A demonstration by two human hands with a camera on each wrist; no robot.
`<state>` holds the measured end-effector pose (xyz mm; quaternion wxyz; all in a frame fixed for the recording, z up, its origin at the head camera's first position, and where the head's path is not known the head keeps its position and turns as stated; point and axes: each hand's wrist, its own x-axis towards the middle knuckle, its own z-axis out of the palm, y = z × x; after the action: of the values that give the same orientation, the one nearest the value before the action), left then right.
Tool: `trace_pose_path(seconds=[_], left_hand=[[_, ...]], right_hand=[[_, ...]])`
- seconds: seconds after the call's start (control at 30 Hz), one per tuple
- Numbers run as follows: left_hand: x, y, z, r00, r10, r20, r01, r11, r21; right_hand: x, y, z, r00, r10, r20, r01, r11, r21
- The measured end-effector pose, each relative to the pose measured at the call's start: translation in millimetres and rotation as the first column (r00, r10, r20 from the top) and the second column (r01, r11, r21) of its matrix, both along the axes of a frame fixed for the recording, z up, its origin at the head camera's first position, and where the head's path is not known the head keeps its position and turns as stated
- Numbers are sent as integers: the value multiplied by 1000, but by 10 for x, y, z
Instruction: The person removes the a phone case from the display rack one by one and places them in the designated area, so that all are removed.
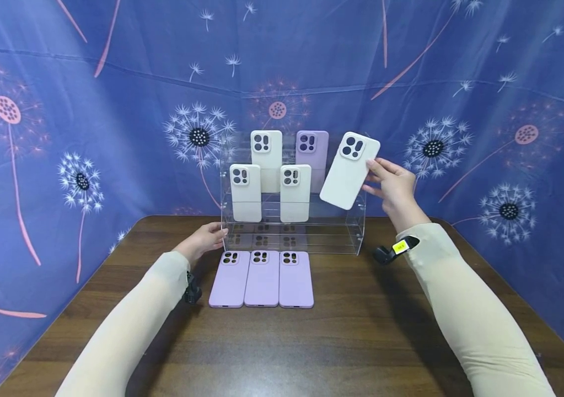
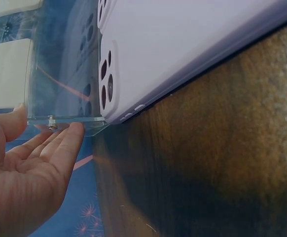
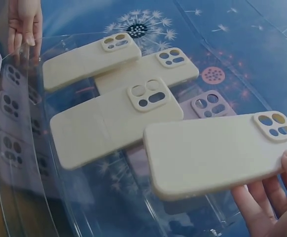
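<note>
My right hand (image 1: 395, 186) pinches a white phone case (image 1: 350, 171) by its edge, thumb in front and fingers behind. The case leans to the right before the upper right part of a clear acrylic stand (image 1: 356, 242). At the stand's left side is my left hand (image 1: 206, 240); in the left wrist view its extended fingers (image 2: 67, 148) touch the outside of the side panel. On the stand's upper step are a white case (image 1: 268, 157) and a purple case (image 1: 317, 157). Below them, two white cases (image 1: 246, 193) (image 1: 295, 193) stand on the middle step.
Three purple phone cases (image 1: 229, 281) (image 1: 262, 281) (image 1: 296, 281) lie side by side on the wooden table (image 1: 282, 347) before the stand, camera cutouts toward it. A blue dandelion-print cloth (image 1: 128, 110) hangs behind the table and along its sides.
</note>
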<state>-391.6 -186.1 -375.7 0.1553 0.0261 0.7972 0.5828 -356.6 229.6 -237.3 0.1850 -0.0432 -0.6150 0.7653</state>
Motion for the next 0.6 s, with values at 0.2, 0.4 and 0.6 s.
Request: trace_pose_path(seconds=[0.2, 0.4, 0.6], left_hand=[[27, -13, 10, 1000, -8, -5, 8, 1000, -9], [21, -9, 14, 1000, -5, -2, 5, 1000, -13], [15, -1, 9, 1000, 8, 5, -8, 1000, -4]], right_hand=[[128, 32, 16, 997, 75, 33, -76, 997, 21], [225, 85, 28, 991, 101, 83, -104, 994, 36], [286, 145, -56, 985, 134, 104, -139, 990, 37]])
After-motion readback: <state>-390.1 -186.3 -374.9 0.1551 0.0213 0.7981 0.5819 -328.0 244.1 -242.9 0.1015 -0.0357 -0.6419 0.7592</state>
